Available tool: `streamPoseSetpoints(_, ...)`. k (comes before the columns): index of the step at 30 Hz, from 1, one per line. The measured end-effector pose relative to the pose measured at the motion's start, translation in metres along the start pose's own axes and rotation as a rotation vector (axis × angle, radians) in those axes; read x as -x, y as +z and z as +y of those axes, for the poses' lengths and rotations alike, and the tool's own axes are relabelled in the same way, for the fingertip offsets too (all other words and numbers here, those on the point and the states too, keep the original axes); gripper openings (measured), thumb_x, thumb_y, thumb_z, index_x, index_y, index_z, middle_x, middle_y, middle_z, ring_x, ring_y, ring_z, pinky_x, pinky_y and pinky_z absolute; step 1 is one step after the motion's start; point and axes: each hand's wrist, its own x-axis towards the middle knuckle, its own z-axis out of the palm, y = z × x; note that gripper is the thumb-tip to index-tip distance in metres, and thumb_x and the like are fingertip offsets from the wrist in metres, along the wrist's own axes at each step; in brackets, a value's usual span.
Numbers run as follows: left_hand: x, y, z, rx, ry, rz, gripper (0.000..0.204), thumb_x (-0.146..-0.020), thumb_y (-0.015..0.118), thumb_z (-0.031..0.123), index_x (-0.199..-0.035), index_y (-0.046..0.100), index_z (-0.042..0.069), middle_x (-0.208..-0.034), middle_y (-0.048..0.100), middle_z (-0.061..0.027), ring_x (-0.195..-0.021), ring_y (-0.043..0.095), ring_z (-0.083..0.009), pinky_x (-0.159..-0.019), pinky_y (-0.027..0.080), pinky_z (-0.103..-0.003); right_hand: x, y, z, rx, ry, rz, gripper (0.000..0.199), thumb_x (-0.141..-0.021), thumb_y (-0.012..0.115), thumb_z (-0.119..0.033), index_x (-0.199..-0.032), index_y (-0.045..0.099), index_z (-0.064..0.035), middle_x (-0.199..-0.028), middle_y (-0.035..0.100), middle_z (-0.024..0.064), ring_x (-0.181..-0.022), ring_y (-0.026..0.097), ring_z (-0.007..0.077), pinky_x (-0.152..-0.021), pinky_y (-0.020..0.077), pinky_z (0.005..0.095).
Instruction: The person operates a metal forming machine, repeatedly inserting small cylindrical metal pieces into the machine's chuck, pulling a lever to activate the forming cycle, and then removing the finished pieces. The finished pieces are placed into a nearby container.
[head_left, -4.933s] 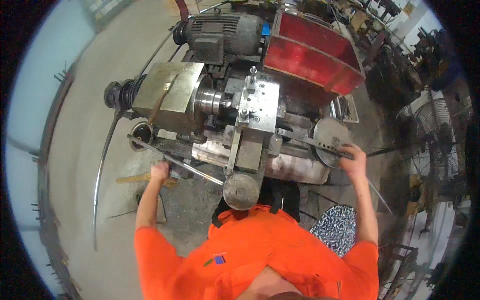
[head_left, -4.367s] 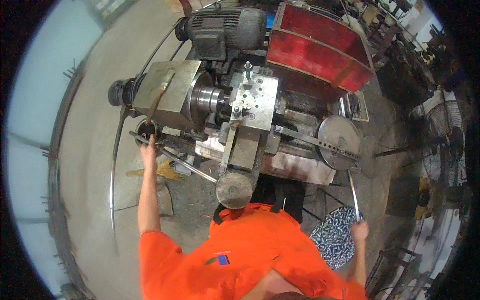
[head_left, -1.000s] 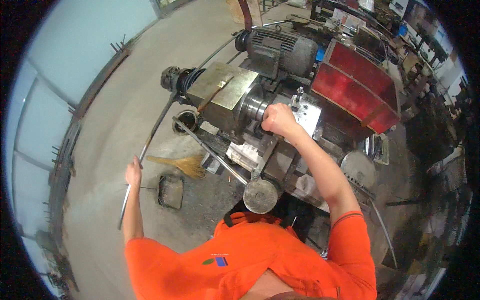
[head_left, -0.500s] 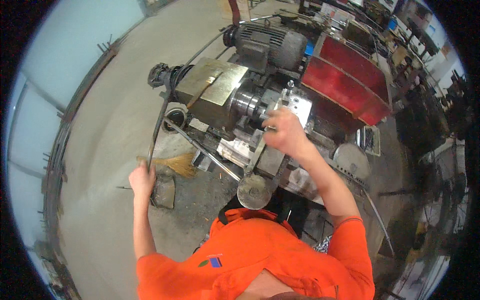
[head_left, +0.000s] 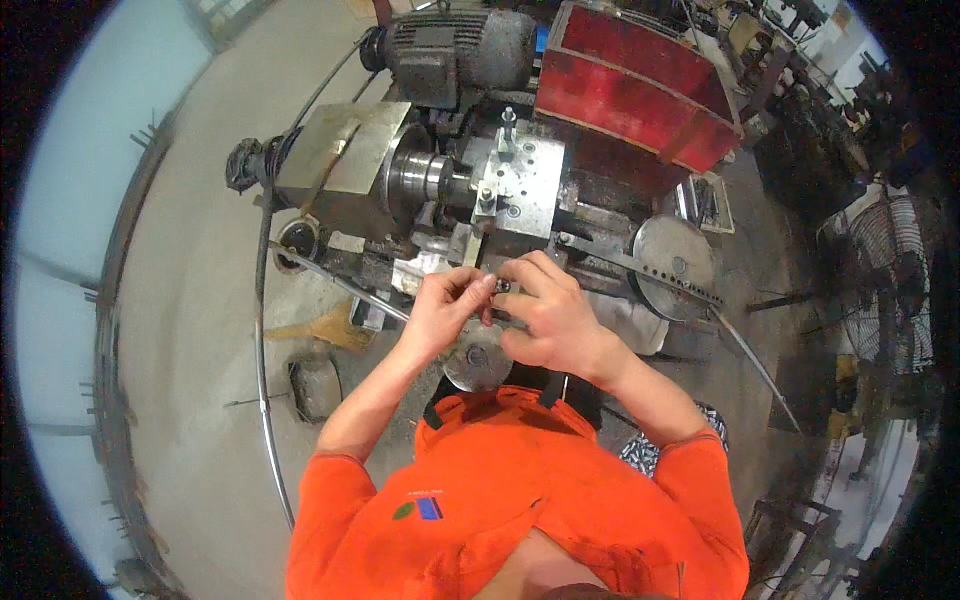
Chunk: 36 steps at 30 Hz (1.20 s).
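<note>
My two hands meet in front of the lathe-like machine, above a round metal handwheel point(head_left: 477, 358). Between the fingertips sits a small dark metal part point(head_left: 503, 286), mostly hidden by them. My left hand point(head_left: 446, 312) pinches it with thumb and fingers. From the other side, my right hand point(head_left: 556, 318) closes on it with bent fingers. Beyond them are the steel chuck point(head_left: 420, 176) and a bright metal tool plate point(head_left: 530, 185) with upright bolts. A long dark lever point(head_left: 262, 310) stands apart from my left arm.
An electric motor point(head_left: 460, 50) and a red metal bin point(head_left: 640, 95) stand behind the machine. To the right are a round metal disc point(head_left: 675, 262) and a long rod point(head_left: 755, 365). A straw broom point(head_left: 325, 328) lies on the floor, left. Small metal pieces point(head_left: 640, 455) fill a container at lower right.
My left hand has let go of the long lever and come in to the middle. My right hand has drawn back from the chuck toward my body, and the view has shifted right.
</note>
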Motion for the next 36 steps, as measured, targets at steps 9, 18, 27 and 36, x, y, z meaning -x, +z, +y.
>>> streamPoseSetpoints(9, 0.006, 0.010, -0.015, 0.582, -0.304, -0.077, 0.028, -0.093, 0.050, 0.025, -0.088, 0.060, -0.001, -0.066, 0.058, -0.0057, -0.054, 0.057, -0.0157, -0.058, 0.050, -0.029, 0.028, 0.016, 0.011, -0.272, 0.113, 0.111, 0.038, -0.056, 0.063, -0.013, -0.093, 0.066, -0.0032, -0.100, 0.056, 0.0164, -0.088, 0.054, 0.0309, -0.077, 0.0458, 0.0359)
streamPoseSetpoints(18, -0.001, 0.019, -0.020, 0.750, -0.382, -0.119, 0.029, -0.092, 0.052, 0.025, -0.077, 0.058, 0.001, -0.059, 0.056, -0.0075, -0.054, 0.057, -0.0171, -0.049, 0.048, -0.030, 0.037, 0.018, 0.022, -0.406, 0.208, 0.174, 0.041, -0.054, 0.061, -0.009, -0.095, 0.068, -0.0048, -0.098, 0.057, 0.0177, -0.086, 0.056, 0.0303, -0.076, 0.0464, 0.0352)
streamPoseSetpoints(27, -0.003, 0.021, -0.026, 0.812, -0.362, -0.144, 0.033, -0.093, 0.051, 0.029, -0.079, 0.059, 0.001, -0.059, 0.057, -0.0085, -0.051, 0.057, -0.0183, -0.050, 0.049, -0.030, 0.031, 0.014, 0.023, -0.334, 0.193, 0.170, 0.040, -0.053, 0.061, -0.008, -0.092, 0.068, -0.0051, -0.093, 0.057, 0.0179, -0.086, 0.056, 0.0311, -0.075, 0.0467, 0.0349)
streamPoseSetpoints(36, -0.004, 0.022, -0.021, 0.738, -0.342, -0.181, 0.032, -0.093, 0.049, 0.028, -0.085, 0.060, -0.001, -0.061, 0.056, -0.0069, -0.054, 0.056, -0.0166, -0.052, 0.048, -0.030, 0.029, 0.007, 0.023, -0.320, 0.194, 0.168, 0.039, -0.052, 0.060, -0.006, -0.090, 0.068, -0.0055, -0.092, 0.057, 0.0164, -0.084, 0.056, 0.0292, -0.073, 0.0474, 0.0337)
